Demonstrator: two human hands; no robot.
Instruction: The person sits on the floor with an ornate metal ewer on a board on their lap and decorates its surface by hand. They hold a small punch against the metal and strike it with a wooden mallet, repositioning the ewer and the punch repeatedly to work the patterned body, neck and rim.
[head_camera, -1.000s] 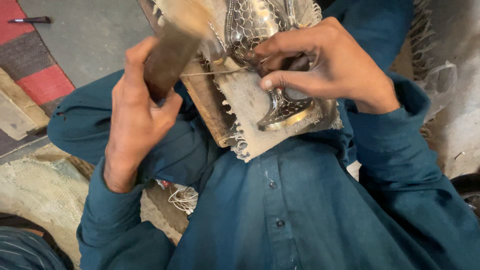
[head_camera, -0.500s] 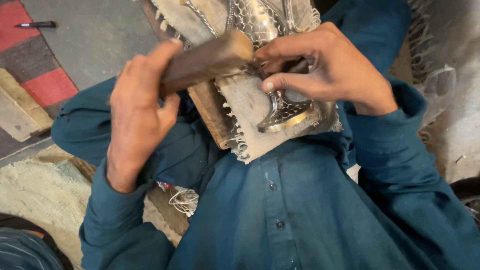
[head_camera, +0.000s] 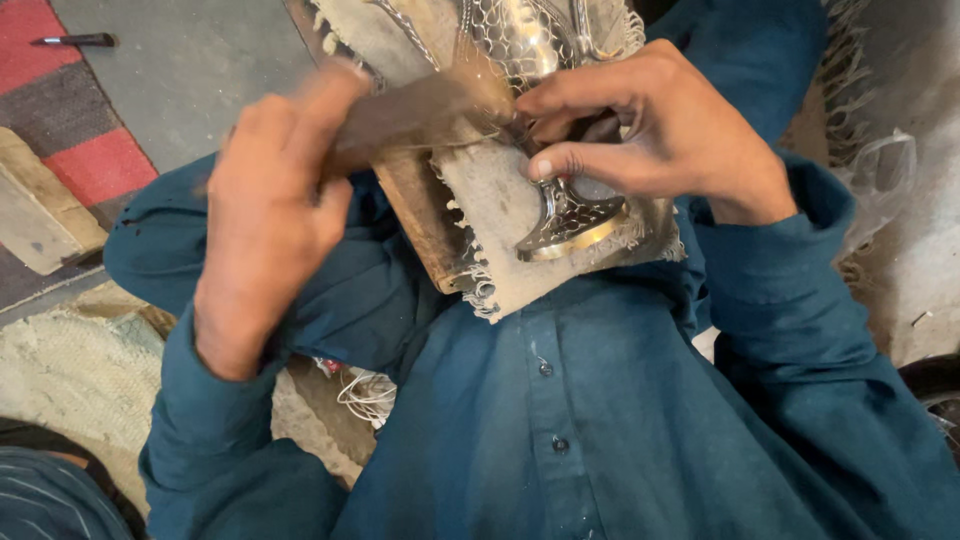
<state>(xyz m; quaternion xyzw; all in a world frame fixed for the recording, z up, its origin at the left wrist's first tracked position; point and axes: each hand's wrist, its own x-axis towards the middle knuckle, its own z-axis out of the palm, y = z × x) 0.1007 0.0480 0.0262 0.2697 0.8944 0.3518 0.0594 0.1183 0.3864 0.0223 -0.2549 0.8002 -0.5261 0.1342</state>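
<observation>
Both grips closed in the head view: I see the left hand (head_camera: 262, 215) wrapped round a blurred brown wooden block (head_camera: 420, 105), the right hand (head_camera: 655, 130) pinching the engraved silvery metal piece (head_camera: 565, 215). It lies on frayed grey cloth (head_camera: 500, 215) over a wooden board (head_camera: 420, 225) propped against the teal shirt (head_camera: 560, 420), probably to steady it.

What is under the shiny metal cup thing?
Under the shiny metal piece lies a frayed grey cloth, over a wooden board. The right hand covers its middle, so the cloth there is hidden.
</observation>
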